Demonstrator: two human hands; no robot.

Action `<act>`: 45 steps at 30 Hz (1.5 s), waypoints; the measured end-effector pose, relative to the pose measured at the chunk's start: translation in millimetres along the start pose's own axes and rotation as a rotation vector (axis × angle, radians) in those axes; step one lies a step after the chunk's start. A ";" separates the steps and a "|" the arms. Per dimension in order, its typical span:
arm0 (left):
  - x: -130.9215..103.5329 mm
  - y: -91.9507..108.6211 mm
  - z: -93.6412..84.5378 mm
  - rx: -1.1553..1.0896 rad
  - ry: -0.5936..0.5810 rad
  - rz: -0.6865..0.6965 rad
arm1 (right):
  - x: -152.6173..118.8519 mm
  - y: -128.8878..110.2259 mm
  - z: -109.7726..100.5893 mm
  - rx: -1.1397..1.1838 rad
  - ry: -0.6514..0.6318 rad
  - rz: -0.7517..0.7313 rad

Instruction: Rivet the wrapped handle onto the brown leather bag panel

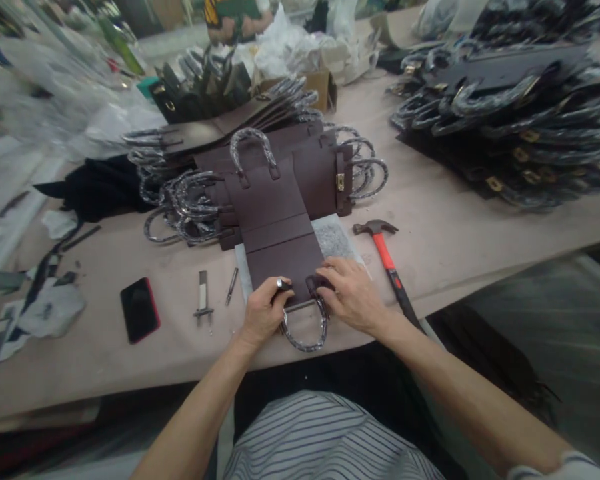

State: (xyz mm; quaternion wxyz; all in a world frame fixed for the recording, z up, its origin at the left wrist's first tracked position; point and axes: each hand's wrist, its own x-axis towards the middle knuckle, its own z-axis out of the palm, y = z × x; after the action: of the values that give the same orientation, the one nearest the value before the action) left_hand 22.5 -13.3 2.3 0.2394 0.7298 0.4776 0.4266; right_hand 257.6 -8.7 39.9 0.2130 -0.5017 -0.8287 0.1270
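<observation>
Illumination is even, diffuse and overhead; the table (pixel 455 227) surface reads moderately bright with no hard glare. Shadows are soft and short, visible beneath the hammer (pixel 387 263) and under the table's near edge, where the scene turns dark. Small highlights glint on wrapped handles. Wide-angle distortion bends the table edges. The far left corner is heavily blurred; the centre remains acceptably sharp.

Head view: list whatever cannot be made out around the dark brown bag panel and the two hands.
- Near edge of the dark brown bag panel: covered by the left hand and right hand.
- Small metal piece in the left fingers: too small to identify.
- Wrapped handle: its attachment points are hidden under both hands.
- Hammer: grip end is hidden behind the right forearm.
- Far-left tabletop: blurred.
</observation>
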 end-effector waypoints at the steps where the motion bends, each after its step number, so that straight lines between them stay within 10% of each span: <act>1: -0.5 0.1 -0.2 0.011 0.004 0.008 | 2.9 -7.5 8.7 0.015 -0.026 -0.025; 8: -11.4 -1.5 2.0 0.074 0.100 0.077 | 3.3 -9.9 41.5 0.090 0.007 -0.009; 15: -5.6 4.3 -3.2 0.069 0.128 -0.162 | 4.1 -10.4 39.3 0.117 -0.017 0.015; 21: -15.6 4.9 0.0 0.092 0.109 0.116 | 4.0 -9.7 41.1 0.106 -0.020 0.014; 26: -12.2 5.5 6.8 -0.088 0.331 -0.266 | 4.3 -9.4 40.8 0.125 -0.030 0.013; 34: -0.7 9.1 7.1 0.036 0.114 -0.150 | 4.4 -11.6 40.9 0.090 -0.047 0.017; 45: -6.0 3.2 7.7 -0.101 0.193 -0.272 | -2.3 -1.4 32.0 0.219 -0.129 -0.074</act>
State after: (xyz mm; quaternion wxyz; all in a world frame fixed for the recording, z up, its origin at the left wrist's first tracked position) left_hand 29.5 -19.6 -1.7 0.2845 0.6012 0.5705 0.4818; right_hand 242.1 -11.3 11.9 0.2171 -0.4354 -0.8398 0.2408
